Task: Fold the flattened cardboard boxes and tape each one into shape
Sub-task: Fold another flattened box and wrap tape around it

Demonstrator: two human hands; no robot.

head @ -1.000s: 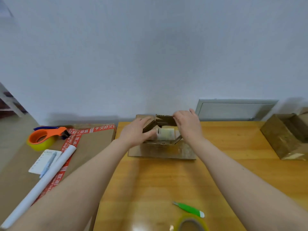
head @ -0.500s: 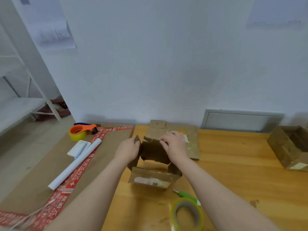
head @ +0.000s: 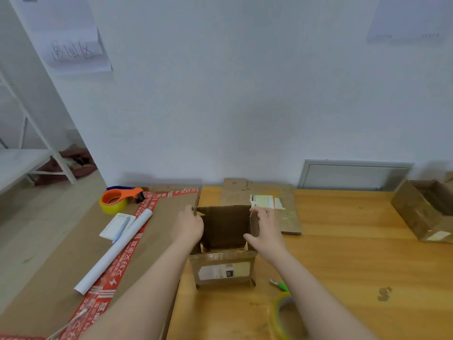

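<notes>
A small brown cardboard box [head: 224, 268] stands opened into a square on the wooden table [head: 355, 253], its top flaps up and a white label on its near side. My left hand [head: 188, 227] grips the left flap. My right hand [head: 266, 229] grips the right flap, thumb inside the box. Behind the box, a flattened cardboard box [head: 286, 212] with a white label lies against the wall. A roll of clear yellowish tape [head: 284, 315] lies at the near edge, right of my right forearm.
An orange tape dispenser [head: 121, 198], a white paper roll [head: 115, 251], and a notepad with a pen [head: 117, 225] lie on a big brown box with red tape at left. A green cutter [head: 279, 284] lies near the tape roll. An open cardboard box [head: 426, 212] sits far right.
The box has been pulled nearer and opened from a partly flat shape into an upright square. My hands moved apart to its left and right flaps. The camera tilted and shifted.
</notes>
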